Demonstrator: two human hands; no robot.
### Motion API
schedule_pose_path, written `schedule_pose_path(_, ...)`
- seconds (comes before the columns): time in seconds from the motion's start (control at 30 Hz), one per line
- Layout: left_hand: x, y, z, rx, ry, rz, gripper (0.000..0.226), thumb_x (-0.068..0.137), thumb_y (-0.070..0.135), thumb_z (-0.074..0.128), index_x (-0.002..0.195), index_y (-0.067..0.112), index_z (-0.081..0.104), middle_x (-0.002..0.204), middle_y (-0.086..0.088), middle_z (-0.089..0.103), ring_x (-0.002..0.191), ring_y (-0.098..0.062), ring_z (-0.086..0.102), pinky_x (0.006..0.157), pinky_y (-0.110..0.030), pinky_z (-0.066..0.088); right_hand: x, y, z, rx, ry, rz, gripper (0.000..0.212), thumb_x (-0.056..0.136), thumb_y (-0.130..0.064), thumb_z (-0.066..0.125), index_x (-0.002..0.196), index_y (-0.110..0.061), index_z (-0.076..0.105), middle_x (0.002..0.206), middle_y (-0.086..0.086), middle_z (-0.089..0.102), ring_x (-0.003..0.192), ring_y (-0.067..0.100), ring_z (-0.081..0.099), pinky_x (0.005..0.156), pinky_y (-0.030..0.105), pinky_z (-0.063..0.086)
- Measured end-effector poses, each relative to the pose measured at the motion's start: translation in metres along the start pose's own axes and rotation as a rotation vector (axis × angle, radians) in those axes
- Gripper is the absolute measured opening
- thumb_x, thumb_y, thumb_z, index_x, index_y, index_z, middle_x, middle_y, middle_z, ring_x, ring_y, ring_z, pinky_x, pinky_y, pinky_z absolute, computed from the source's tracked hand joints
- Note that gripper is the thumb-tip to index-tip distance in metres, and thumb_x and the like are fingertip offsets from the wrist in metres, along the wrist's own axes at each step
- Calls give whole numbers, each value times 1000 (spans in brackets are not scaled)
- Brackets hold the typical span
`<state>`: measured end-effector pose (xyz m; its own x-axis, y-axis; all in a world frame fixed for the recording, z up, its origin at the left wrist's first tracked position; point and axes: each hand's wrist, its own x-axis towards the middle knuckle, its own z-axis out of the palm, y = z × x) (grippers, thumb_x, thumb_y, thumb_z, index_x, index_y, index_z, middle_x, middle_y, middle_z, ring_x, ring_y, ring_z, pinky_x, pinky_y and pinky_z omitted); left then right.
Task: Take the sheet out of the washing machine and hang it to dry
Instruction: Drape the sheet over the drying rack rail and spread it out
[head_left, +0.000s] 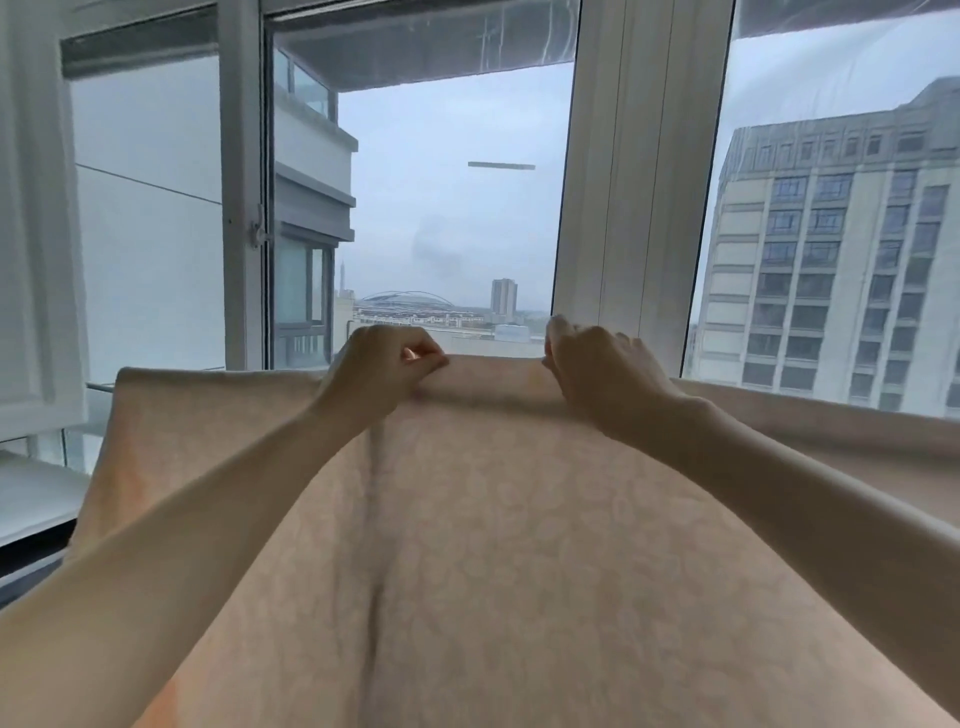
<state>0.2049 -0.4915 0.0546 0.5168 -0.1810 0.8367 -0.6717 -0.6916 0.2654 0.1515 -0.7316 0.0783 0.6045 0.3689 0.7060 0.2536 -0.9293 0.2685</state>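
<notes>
The sheet took up most of what I could see: a pale, peach-toned cloth with a faint leafy pattern, spread wide and sloping down toward the person from a straight upper fold. That fold ran level across the room in front of the window, draped over some support I could not make out beneath the cloth. A long crease ran down the middle of the fabric, and the left corner hung lower, showing a warmer orange tint.

Behind it stood the tall glass panes with their white frames, and through them a grey sky, a high-rise block on the right, and a distant domed roof low on the horizon.

Both bare forearms reached up and forward to the fold. The left hand was curled, its thumb and forefinger pinching the top edge of the sheet. The right hand, just beside it and a little apart, had its fingers bent over the same edge, gripping the cloth from above. Between the two hands the edge sat smooth and taut.
</notes>
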Motion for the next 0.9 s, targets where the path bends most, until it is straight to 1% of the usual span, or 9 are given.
schedule_pose_path(0.1,-5,-26,-10,15,-148,-60,28,81,44,67,87,19,76,85,7,73,82,-5,66,84,-32,52,-1,-4,11,230,-178,81,16,97,-24,48,87,-11,51,75,4,58,68,26,60,62,36,49)
schedule_pose_path(0.2,-17,-50,-26,-99,-218,-63,19,86,35,66,96,21,74,96,9,73,88,5,64,86,-14,48,-3,-17,17,295,-137,64,20,97,-33,50,92,-14,55,79,5,65,66,22,62,64,42,55)
schedule_pose_path(0.33,-27,-71,-39,-85,-207,-66,38,79,44,65,110,25,70,101,25,64,94,17,56,85,-3,39,2,-55,20,213,-125,-50,26,95,-40,51,103,-16,52,88,5,67,71,23,65,66,41,56)
schedule_pose_path(0.43,-39,-88,-51,-62,-167,-52,42,80,44,65,116,22,68,106,22,63,93,15,56,81,3,36,15,-83,24,198,-126,-98,24,96,-36,52,106,-15,50,93,7,66,74,26,65,67,43,55)
schedule_pose_path(0.53,-51,-109,-64,-10,-139,-23,40,86,45,61,118,21,67,110,16,64,97,6,58,82,-2,38,28,-113,30,248,-119,-139,32,94,-39,55,111,-13,50,100,8,66,79,26,65,69,44,55)
schedule_pose_path(0.63,-59,-134,-74,124,-129,7,39,90,39,60,124,19,63,116,9,63,104,0,50,88,-17,37,42,-139,39,250,-81,-166,35,95,-40,53,117,-13,48,106,7,64,83,26,65,68,40,55)
schedule_pose_path(0.77,-60,-166,-89,189,-112,-18,34,91,33,59,122,18,64,114,3,66,106,-14,58,87,-26,41,66,-165,52,201,-12,-186,31,96,-39,49,116,-16,47,101,3,60,78,25,64,61,33,46)
schedule_pose_path(0.87,-64,-195,-100,223,-63,-63,35,90,36,59,120,19,65,114,1,68,107,-20,60,91,-37,47,83,-182,63,164,-14,-241,30,97,-38,48,118,-16,47,101,3,61,78,23,64,62,33,46)
schedule_pose_path(0.9,-66,-207,-103,249,-36,-79,34,89,37,59,119,21,65,113,1,69,107,-20,60,90,-38,46,88,-189,66,150,-14,-254,27,98,-36,46,115,-15,48,99,2,62,78,23,64,62,34,47)
